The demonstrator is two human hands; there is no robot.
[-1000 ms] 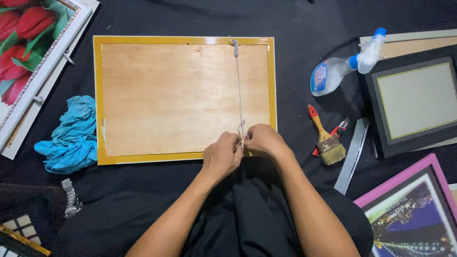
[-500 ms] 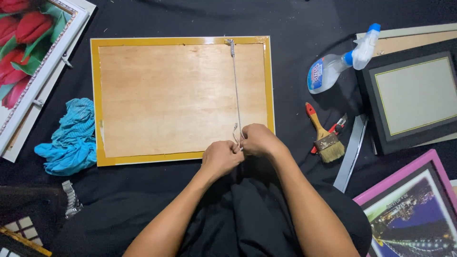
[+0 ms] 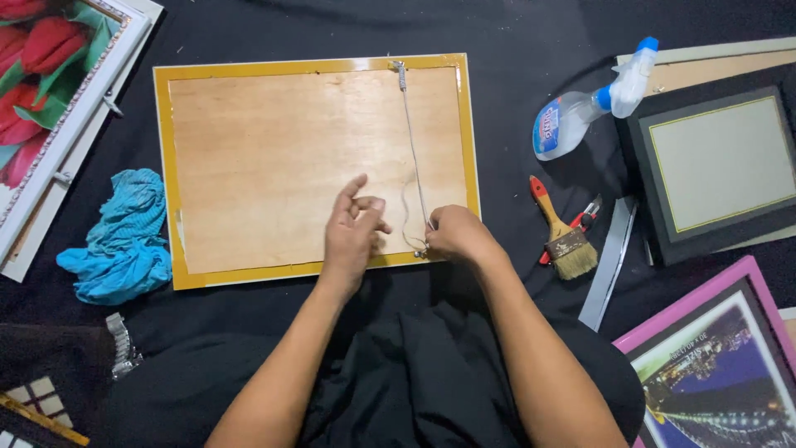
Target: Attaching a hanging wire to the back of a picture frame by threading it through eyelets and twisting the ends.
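Left hand (image 3: 352, 232) is being lifted off the wire end, fingers now spread and empty over the wooden back of the yellow frame (image 3: 170, 166); half a second ago both hands were pinched together there. Right hand (image 3: 456, 236) is being kept clamped on the hanging wire (image 3: 412, 141) at the frame's near edge, towards its right corner. Wire is being run slack to the far edge. The knot is probably being finished one-handed.

A black cloth (image 3: 514, 25) covers the whole floor under even light. Left of the spray bottle (image 3: 580, 112) it lies smooth; below it, framed pictures (image 3: 721, 166) crowd the edge.
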